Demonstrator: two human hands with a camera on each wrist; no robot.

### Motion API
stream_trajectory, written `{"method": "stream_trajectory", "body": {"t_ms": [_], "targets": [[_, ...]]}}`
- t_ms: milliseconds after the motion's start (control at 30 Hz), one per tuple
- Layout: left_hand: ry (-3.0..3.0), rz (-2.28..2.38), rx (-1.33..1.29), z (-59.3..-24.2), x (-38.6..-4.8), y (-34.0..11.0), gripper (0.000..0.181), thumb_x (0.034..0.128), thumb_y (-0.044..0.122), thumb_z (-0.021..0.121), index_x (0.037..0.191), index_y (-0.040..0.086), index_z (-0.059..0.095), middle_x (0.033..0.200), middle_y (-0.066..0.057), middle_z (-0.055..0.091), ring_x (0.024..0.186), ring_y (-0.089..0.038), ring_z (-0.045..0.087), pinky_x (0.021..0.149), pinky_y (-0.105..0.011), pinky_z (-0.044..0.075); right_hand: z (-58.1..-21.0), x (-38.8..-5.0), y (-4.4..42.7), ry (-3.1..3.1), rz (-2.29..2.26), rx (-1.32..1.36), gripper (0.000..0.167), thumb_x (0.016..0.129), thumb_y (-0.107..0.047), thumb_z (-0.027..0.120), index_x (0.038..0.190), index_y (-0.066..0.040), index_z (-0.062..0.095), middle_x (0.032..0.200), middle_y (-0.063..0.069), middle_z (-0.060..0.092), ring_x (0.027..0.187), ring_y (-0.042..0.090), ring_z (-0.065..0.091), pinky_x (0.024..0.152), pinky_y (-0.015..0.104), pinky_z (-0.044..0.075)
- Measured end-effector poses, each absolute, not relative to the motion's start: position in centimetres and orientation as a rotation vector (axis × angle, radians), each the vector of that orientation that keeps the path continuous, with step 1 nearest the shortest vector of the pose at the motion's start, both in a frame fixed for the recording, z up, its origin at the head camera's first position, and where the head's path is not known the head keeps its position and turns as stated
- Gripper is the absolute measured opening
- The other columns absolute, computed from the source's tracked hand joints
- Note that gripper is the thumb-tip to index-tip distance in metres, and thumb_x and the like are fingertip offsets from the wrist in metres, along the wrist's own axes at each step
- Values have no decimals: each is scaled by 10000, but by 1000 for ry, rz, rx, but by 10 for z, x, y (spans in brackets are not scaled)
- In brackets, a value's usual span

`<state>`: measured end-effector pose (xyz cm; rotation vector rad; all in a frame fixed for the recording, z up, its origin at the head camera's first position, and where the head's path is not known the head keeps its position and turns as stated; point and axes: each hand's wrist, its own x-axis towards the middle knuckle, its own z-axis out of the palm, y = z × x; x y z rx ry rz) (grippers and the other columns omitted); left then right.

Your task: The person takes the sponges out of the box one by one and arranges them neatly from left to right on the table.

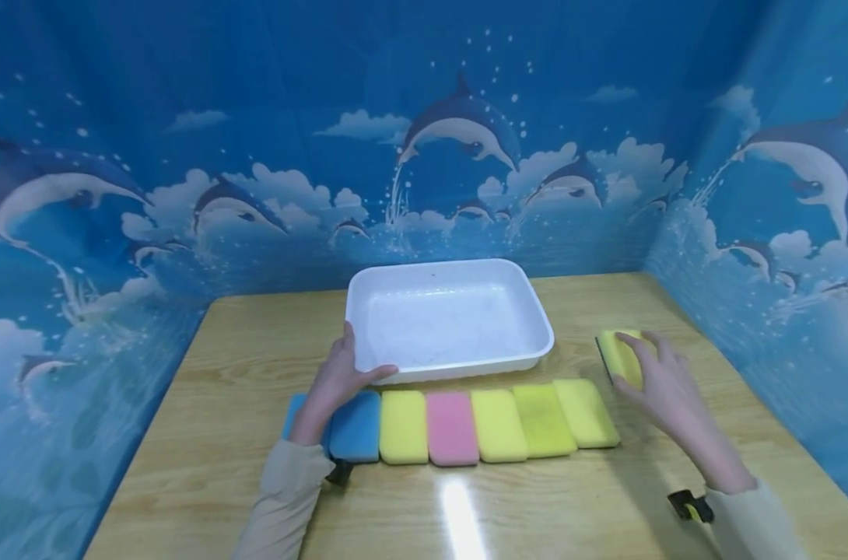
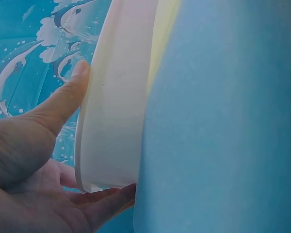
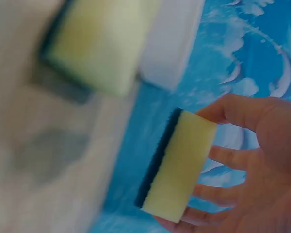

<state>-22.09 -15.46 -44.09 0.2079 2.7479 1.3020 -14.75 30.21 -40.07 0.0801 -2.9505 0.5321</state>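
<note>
My right hand (image 1: 662, 385) grips a yellow sponge (image 1: 621, 359) with a dark scouring side, right of the tray. In the right wrist view, thumb and fingers hold this sponge (image 3: 182, 167) by its edges, dark face toward the table. At the front left corner of a white rectangular tray (image 1: 452, 369) rests my left hand (image 1: 336, 381). Its thumb (image 2: 70, 94) lies straight along the rim in the left wrist view, and the other fingers touch the tray's side. No sponge shows inside the tray.
Before the tray runs a row of sponges: blue (image 1: 355, 426), yellow (image 1: 404, 426), pink (image 1: 452, 428) and several more yellow ones, ending with a tilted yellow sponge (image 1: 585, 414). My left forearm partly covers the leftmost blue sponge. A dolphin-print curtain (image 1: 291, 117) surrounds the wooden table (image 1: 256, 334).
</note>
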Motion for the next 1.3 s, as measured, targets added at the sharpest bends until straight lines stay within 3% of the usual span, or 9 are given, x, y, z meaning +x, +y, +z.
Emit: {"method": "stream_trajectory", "body": {"t_ms": [233,400,533,667,867,1300], "targets": [[2752,1252,181,-440,-219,-154,1262,841,497,801,1610,34,-85,1589,-311,222,1364,-466,382,1090,-666,345,-433,-128,324,-3132,450,101,701,897,-168,711,1470,57,375,1422,483,276,1079,754,399,802,793,404],[2762,1251,214,-439,-219,-153,1242,853,450,804,1602,0,-80,1568,-338,242,1355,-476,401,1072,-651,373,-442,-125,331,-3199,429,194,837,783,-135,811,1456,108,377,1421,490,276,1064,719,469,798,740,463],[2761,1251,196,-439,-219,-153,1243,850,453,806,1608,26,-82,1570,-319,248,1350,-459,405,1076,-650,370,-442,-123,334,-3203,491,249,914,686,-31,832,1459,122,370,1442,478,243,1022,654,529,664,564,538],[2764,1257,188,-440,-220,-153,1239,849,455,807,1611,32,-75,1570,-314,252,1345,-461,407,1071,-652,374,-441,-121,329,-3202,544,269,907,674,9,818,1460,119,378,1452,466,232,1002,617,554,555,391,499],[2758,1265,216,-440,-220,-153,1232,853,441,806,1611,36,-77,1568,-315,254,1347,-462,402,1068,-657,370,-444,-119,317,-3160,533,317,880,665,-52,855,1424,108,438,1424,461,294,1050,656,528,675,577,546],[2724,1175,135,-436,-218,-159,1272,844,496,796,1598,11,-106,1625,-323,140,1436,-495,310,1112,-647,329,-446,-116,289,-3122,583,399,830,729,-99,864,1440,61,467,1459,433,298,1045,623,560,734,616,545]]}}
